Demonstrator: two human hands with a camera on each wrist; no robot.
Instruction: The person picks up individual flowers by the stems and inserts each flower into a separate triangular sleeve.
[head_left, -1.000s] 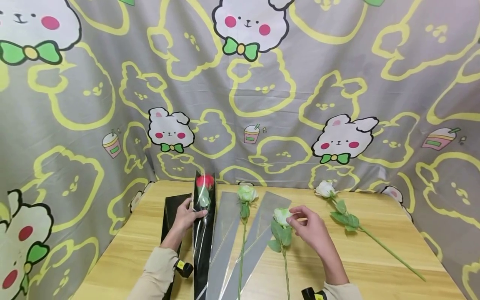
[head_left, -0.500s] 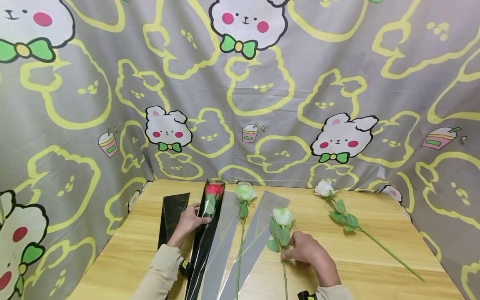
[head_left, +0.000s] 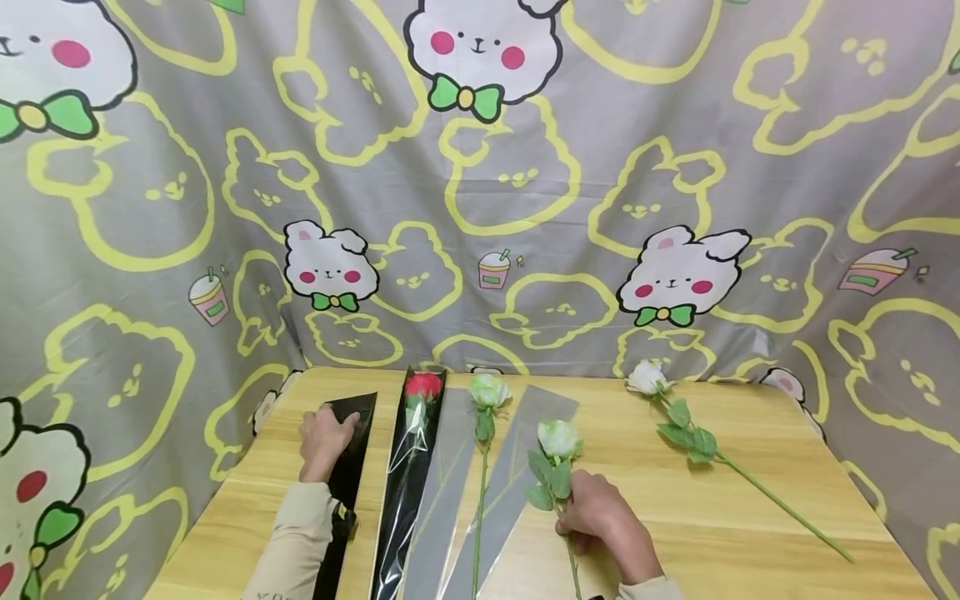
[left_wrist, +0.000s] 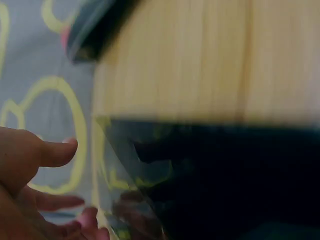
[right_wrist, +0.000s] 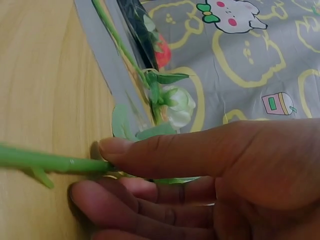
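My right hand (head_left: pixel 603 517) pinches the green stem (right_wrist: pixel 55 162) of an artificial green-white rose (head_left: pixel 558 439) between thumb and fingers, just under its leaves. At the left, my left hand (head_left: pixel 326 437) is over the upper end of a flat black flower sleeve (head_left: pixel 360 425). In the left wrist view its fingers are spread, apart from the glossy sleeve (left_wrist: pixel 240 175); whether a fingertip touches it is unclear. Beside it lies another black sleeve (head_left: pixel 405 500) with a red rose (head_left: pixel 423 385) inside, its head near the far end.
Two grey sleeves (head_left: pixel 442 450) lie mid-table, with another green-white rose (head_left: pixel 489 390) along them. A white rose (head_left: pixel 648 377) lies slanted at the right on the wooden table (head_left: pixel 750 550). A patterned curtain (head_left: pixel 540 192) rises behind the table.
My left hand has let go of the sleeve holding the red rose and moved left to the other black sleeve. My right hand has gone from the rose's head down to its stem.
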